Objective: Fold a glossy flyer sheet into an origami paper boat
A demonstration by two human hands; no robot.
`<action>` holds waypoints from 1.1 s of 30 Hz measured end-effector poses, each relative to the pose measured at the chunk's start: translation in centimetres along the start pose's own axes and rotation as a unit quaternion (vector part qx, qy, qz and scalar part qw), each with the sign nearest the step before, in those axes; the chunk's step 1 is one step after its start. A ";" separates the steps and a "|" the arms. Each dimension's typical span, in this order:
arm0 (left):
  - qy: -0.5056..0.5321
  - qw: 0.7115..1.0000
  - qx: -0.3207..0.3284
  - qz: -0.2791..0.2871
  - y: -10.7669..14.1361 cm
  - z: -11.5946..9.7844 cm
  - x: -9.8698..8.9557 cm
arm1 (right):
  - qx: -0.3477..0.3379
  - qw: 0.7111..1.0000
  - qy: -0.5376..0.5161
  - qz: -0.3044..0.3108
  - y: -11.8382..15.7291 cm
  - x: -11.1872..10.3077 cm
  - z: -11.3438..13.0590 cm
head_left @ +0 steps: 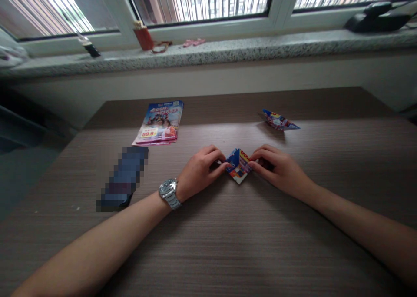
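As viewed from a head-worn camera looking forward and down, a wood-grain table point(224, 249) is shown beneath a speckled stone windowsill point(208, 58), where a small red container point(143, 38) and a dark object point(376, 21) are placed at the far edge of the scene. On the table, a stack of glossy printed leaflets point(158, 123) is laid far left of centre, and a pixelated, unidentifiable flat object point(124, 179) is seen near it to the left. A second folded paper piece point(279, 120) is placed far right. Near the middle of the table, a small folded printed paper piece point(239, 165) is held between the person's left hand point(198, 173), marked by a metal wristwatch point(169, 193), and right hand point(276, 168). Its long axis is directed roughly near to far, with a slight tilt, and a pointed corner is directed toward the near side. Neither hand is clearly nearer: the piece is pinched from both sides, with its left edge gripped by the curled left fingers and its right edge by the curled right fingers.
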State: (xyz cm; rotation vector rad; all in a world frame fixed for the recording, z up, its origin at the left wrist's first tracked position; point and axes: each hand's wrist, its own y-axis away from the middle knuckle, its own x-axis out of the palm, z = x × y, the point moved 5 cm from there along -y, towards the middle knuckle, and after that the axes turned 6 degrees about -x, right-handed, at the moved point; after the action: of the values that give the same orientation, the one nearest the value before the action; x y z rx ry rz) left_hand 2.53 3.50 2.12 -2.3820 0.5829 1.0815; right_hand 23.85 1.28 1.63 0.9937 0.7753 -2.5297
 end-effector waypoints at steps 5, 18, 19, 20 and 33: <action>-0.024 1.000 -0.006 0.004 -0.1 0.2 0.2 | -0.006 1.000 0.016 -0.007 0.0 0.3 0.1; -0.029 1.000 -0.009 0.004 -0.1 0.5 0.6 | -0.012 0.999 0.036 -0.011 -0.1 0.4 0.4; -0.033 0.999 -0.008 0.007 -0.1 0.4 0.6 | -0.014 0.999 0.039 -0.011 -0.1 0.4 0.4; -0.037 0.999 -0.005 0.009 0.0 0.4 0.6 | -0.018 0.999 0.039 -0.011 -0.1 0.5 0.4; -0.073 0.996 0.041 0.033 0.1 -0.6 0.6 | -0.070 0.997 0.044 -0.006 0.1 0.7 0.8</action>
State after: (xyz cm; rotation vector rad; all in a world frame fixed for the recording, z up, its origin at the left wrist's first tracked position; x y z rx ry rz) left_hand 3.16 2.97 2.02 -2.2062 0.6450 1.2233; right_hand 22.92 0.66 1.59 1.0611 0.9712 -2.4165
